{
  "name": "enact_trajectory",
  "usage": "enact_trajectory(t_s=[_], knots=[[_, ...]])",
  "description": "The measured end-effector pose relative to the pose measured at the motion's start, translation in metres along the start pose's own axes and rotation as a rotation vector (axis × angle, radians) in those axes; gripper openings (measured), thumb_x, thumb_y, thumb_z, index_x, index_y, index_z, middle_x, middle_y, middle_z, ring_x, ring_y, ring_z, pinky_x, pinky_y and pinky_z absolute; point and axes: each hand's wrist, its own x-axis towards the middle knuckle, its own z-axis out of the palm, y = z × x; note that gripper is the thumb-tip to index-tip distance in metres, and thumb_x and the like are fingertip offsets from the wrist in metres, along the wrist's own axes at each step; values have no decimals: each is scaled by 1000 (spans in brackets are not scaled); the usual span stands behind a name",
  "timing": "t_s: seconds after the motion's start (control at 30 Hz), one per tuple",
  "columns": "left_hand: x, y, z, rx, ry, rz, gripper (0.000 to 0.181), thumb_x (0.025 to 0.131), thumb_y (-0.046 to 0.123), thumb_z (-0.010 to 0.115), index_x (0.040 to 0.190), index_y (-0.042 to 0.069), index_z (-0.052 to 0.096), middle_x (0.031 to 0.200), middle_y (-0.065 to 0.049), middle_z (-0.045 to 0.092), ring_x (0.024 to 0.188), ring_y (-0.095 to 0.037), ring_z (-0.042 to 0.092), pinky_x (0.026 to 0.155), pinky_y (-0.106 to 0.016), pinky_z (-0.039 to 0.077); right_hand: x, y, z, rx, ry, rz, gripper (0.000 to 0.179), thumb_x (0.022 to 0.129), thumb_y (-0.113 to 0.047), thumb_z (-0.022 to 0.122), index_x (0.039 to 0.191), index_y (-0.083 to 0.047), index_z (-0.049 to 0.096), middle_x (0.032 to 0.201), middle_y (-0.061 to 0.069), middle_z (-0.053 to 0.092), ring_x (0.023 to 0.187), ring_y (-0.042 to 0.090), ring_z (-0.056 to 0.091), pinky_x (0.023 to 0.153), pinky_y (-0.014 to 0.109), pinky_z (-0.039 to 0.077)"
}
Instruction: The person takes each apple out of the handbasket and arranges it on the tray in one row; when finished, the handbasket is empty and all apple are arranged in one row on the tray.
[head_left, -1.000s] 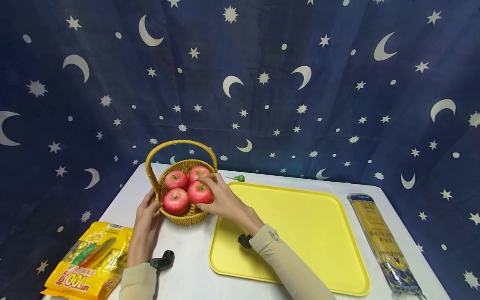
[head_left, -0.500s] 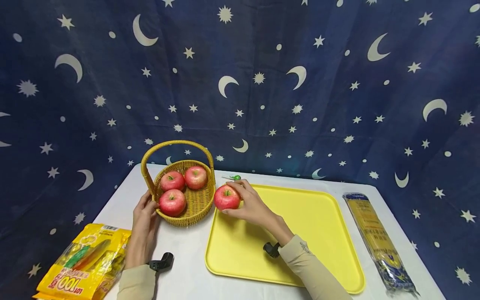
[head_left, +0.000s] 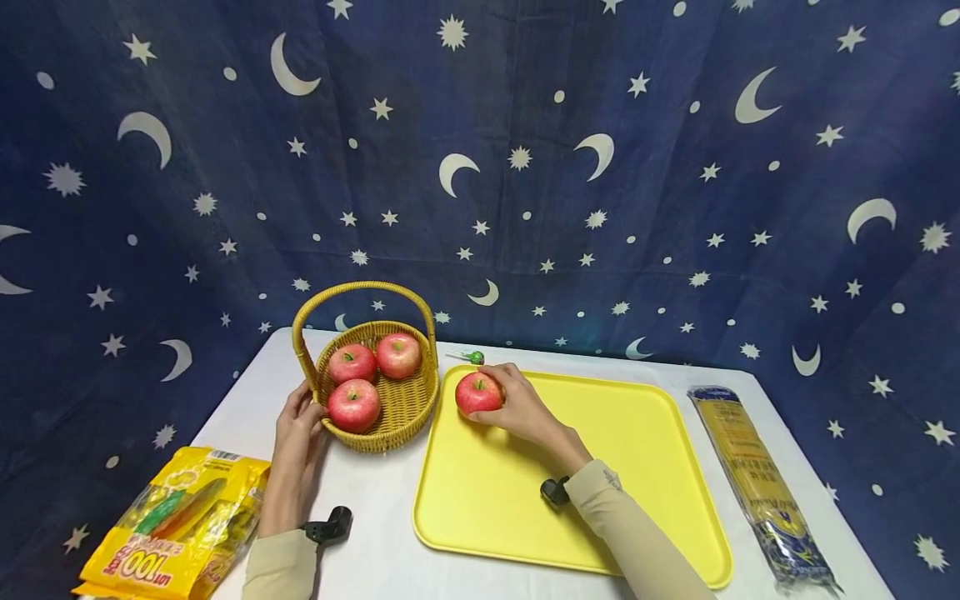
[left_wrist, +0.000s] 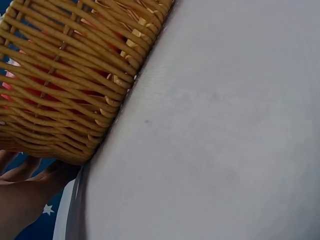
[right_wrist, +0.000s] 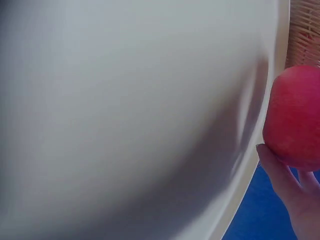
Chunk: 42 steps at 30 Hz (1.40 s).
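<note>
My right hand (head_left: 520,408) grips a red apple (head_left: 478,394) over the far left corner of the yellow tray (head_left: 570,475). In the right wrist view the apple (right_wrist: 295,117) sits against the fingers, close over the tray's rim. At the left, my left hand (head_left: 295,429) holds the near left rim of a wicker basket (head_left: 405,408) with a tall arched handle. Three red apples (head_left: 354,406) lie inside the basket, bunched toward its left and back. The left wrist view shows the basket's woven side (left_wrist: 65,85), with the fingers (left_wrist: 22,172) at its edge.
A yellow snack bag (head_left: 172,525) lies at the front left of the white table (head_left: 375,525). Along the right side lies a long pack of pasta (head_left: 761,483). A small green-headed item (head_left: 474,357) rests behind the tray. A starry blue curtain (head_left: 525,208) hangs behind.
My right hand has lifted one apple out of the basket and carried it right, over the tray's corner. The left hand stays at the basket's rim.
</note>
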Motion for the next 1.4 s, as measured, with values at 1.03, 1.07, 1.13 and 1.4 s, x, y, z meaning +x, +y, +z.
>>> enact_trajectory(t_s=[1.03, 1.07, 1.13, 1.4], knots=[[5, 1, -3, -65, -22, -52, 70, 102, 9, 37, 167, 27, 16, 172, 1, 17, 135, -12, 30, 102, -20, 31, 13, -51, -9, -26, 36, -191, 65, 80, -22, 89, 136, -6, 62, 136, 10, 59, 119, 33, 59, 104, 51, 51], [5, 1, -2, -67, -22, -49, 70, 102, 9, 37, 167, 27, 16, 172, 0, 18, 135, -12, 30, 102, -20, 31, 14, -56, -7, -17, 31, -202, 64, 80, -22, 89, 136, -7, 62, 136, 9, 59, 116, 32, 60, 102, 49, 53], [5, 1, -2, -69, -25, -48, 70, 102, 9, 36, 167, 27, 17, 171, 0, 18, 134, -11, 30, 101, -20, 31, 16, -64, -2, 7, 17, -220, 63, 81, -23, 88, 135, -7, 62, 135, 10, 60, 110, 31, 61, 96, 49, 56], [6, -1, -2, -89, -28, -42, 69, 102, 7, 35, 167, 24, 18, 171, -2, 19, 131, -11, 32, 97, -18, 33, 26, -85, 29, 73, -82, -226, 58, 86, -24, 84, 136, -6, 61, 136, 13, 60, 121, 29, 59, 101, 49, 54]])
